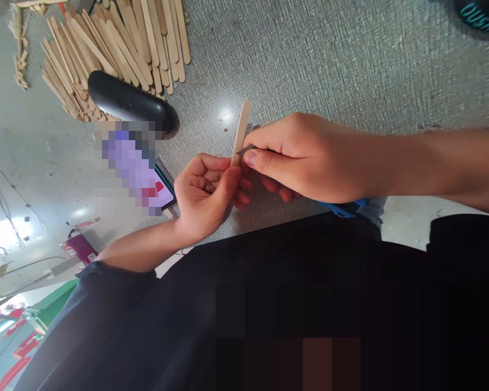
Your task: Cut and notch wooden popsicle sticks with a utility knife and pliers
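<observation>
Between thumb and fingers, my left hand (212, 187) pinches the lower end of a wooden craft stick (242, 126), whose rounded tip points away from me. My right hand (301, 157) is closed on a small, dark, thin blade (245, 150), held between thumb and index finger. The blade's tip meets the stick just above my left thumb. Whether the blade has a handle is hidden inside my right hand. Both hands are over the grey table near its front edge.
Many loose craft sticks (118, 43) lie piled at the far left. In front of them sits a black glasses case (130, 100), with a lit phone (138, 174) nearer my left forearm. A dark object with teal lettering (483, 19) stands at the top right.
</observation>
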Demonstrator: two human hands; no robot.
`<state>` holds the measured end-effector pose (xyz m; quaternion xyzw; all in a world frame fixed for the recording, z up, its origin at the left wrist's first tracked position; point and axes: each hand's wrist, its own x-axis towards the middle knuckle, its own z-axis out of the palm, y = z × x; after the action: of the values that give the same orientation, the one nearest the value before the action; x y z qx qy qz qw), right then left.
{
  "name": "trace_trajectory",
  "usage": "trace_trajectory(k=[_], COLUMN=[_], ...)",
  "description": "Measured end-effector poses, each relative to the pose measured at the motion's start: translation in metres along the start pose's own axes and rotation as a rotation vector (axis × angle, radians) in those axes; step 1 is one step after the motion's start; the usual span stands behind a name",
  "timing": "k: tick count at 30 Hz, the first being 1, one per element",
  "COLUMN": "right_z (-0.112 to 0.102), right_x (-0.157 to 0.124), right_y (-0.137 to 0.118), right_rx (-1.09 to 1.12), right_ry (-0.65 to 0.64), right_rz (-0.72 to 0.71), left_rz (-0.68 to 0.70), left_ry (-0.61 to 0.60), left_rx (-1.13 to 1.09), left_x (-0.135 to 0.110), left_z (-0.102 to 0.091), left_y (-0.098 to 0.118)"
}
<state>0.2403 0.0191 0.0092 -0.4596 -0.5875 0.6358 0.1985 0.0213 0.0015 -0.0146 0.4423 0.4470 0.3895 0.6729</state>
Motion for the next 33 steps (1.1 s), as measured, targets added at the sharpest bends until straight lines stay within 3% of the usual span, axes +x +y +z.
trace_trajectory(k=[11,21,28,33], right_z=[0.002,0.005,0.001,-0.001], right_x=[-0.001,-0.006,-0.009,-0.008], right_y=[0.006,0.002,-0.015,-0.012], right_rx=[0.131,0.007,0.084,0.173], right_ry=[-0.001,-0.01,-0.073,-0.105], right_rz=[0.038,0.12,0.147,0.099], left_rz=[0.031,-0.031,-0.03,-0.033], left_ry=[0.084,-0.05,-0.118,-0.132], left_rx=[0.087,0.087,0.08,0.044], left_x=[-0.003,-0.005,-0.005,-0.002], left_z=[-0.001,-0.002,-0.006,-0.005], left_y=[-0.005,0.007,0.009,0.011])
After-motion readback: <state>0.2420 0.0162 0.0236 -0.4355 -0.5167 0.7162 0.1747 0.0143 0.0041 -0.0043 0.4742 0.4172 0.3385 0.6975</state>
